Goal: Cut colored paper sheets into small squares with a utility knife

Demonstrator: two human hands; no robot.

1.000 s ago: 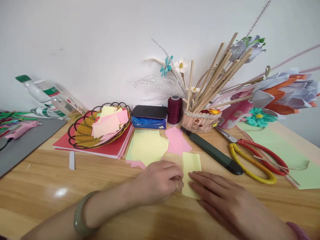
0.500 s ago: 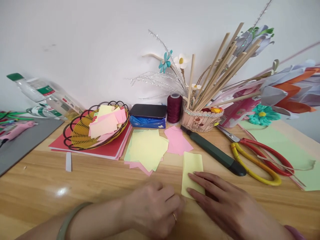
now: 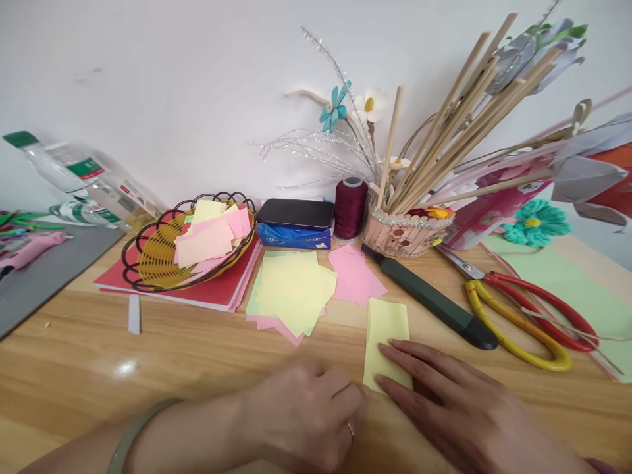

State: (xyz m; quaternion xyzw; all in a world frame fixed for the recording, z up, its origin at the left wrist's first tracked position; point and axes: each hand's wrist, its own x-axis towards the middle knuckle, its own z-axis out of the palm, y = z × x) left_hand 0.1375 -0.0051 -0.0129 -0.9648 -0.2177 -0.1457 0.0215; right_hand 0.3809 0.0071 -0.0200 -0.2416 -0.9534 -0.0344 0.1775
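Observation:
A folded strip of yellow paper (image 3: 388,322) lies upright in the view on the wooden table, right of the middle. Resting on its lower part are the outstretched fingertips of my right hand (image 3: 459,401), which is open and presses it flat. My left hand (image 3: 309,411), with a ring and a bangle, is closed beside the strip's lower left corner. Its fingers curl under, so whatever they hold, if anything, is hidden. Beyond my left hand, a fanned stack of yellow square papers (image 3: 291,289) lies over green and pink ones. Pink paper (image 3: 355,273) lies beside that stack.
A wicker basket (image 3: 158,260) of paper pieces sits on red sheets (image 3: 111,276). Behind are a phone (image 3: 296,212) on a blue packet, maroon thread (image 3: 350,207) and a pot (image 3: 409,234) of sticks. A dark green cutter (image 3: 434,296) and scissors (image 3: 533,309) lie right.
The view has shifted slightly, so objects at the right appear farther right. My hands keep nearly the same pose, the right one still on the yellow strip.

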